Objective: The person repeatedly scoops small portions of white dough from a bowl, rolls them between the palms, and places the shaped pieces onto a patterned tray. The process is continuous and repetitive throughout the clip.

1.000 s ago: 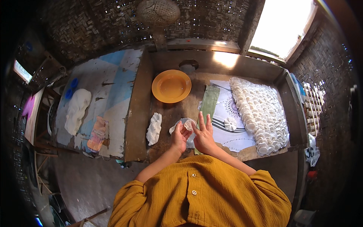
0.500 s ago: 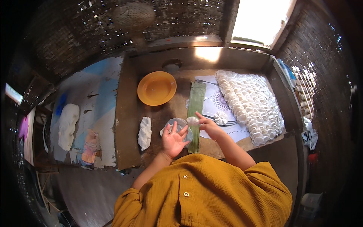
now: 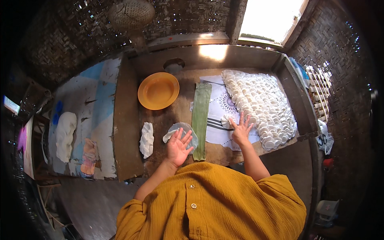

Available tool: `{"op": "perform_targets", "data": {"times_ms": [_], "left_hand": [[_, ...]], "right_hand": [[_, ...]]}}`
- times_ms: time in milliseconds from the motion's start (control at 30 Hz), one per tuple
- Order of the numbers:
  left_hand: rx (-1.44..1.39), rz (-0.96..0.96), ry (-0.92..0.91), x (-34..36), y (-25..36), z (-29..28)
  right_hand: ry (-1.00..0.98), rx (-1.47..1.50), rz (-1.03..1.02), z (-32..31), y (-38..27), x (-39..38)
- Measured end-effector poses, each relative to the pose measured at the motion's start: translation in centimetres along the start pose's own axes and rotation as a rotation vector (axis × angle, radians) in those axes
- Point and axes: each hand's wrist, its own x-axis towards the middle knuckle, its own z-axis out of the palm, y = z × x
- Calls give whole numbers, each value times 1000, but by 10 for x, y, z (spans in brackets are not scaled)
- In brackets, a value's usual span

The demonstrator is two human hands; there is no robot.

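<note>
My left hand (image 3: 178, 149) is palm up with fingers spread, holding nothing. It hovers over the near part of a round clear plastic sheet (image 3: 193, 138), where a white dough piece (image 3: 171, 134) lies partly behind my fingers. My right hand (image 3: 241, 133) is on the patterned white cloth (image 3: 216, 134), fingers apart. Its thumb side meets a small fan of thin white dough discs (image 3: 226, 121); whether it presses on them I cannot tell. Between my hands lies a long green leaf strip (image 3: 201, 116). Many overlapping white discs (image 3: 262, 108) cover the cloth's right part.
An orange bowl (image 3: 158, 91) stands at the far left of the walled wooden worktop. A white dough lump (image 3: 147, 140) lies left of the plastic. Another, longer white lump (image 3: 66, 136) rests on the side board. Raised wooden walls (image 3: 124, 120) border the worktop.
My right hand has moved right, from the leaf strip to the disc fan on the cloth. The pale disc over the strip is gone from there. My left hand stays open by the plastic.
</note>
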Motion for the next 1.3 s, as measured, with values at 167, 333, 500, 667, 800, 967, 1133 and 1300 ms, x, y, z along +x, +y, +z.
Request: {"op": "perform_targets", "data": {"times_ms": [167, 333, 500, 667, 800, 967, 1133, 1300], "left_hand": [[20, 11, 7, -3, 3, -1], [31, 15, 21, -2, 1, -2], [42, 12, 20, -3, 3, 4], [-55, 100, 145, -1, 19, 7], [-73, 231, 362, 17, 30, 13], [-175, 513, 468, 38, 42, 21], [-355, 496, 378, 27, 48, 25], [-333, 551, 188, 16, 60, 28]], "right_hand": [[-4, -33, -9, 13, 1, 6], [177, -369, -158, 32, -9, 8], [-20, -108, -151, 18, -5, 19], [-459, 1518, 276, -21, -18, 22], [-793, 1996, 253, -44, -79, -6], [-483, 1319, -528, -79, -157, -48], [266, 250, -1067, -100, -195, -79], [-37, 455, -1006, -119, -200, -65]]}}
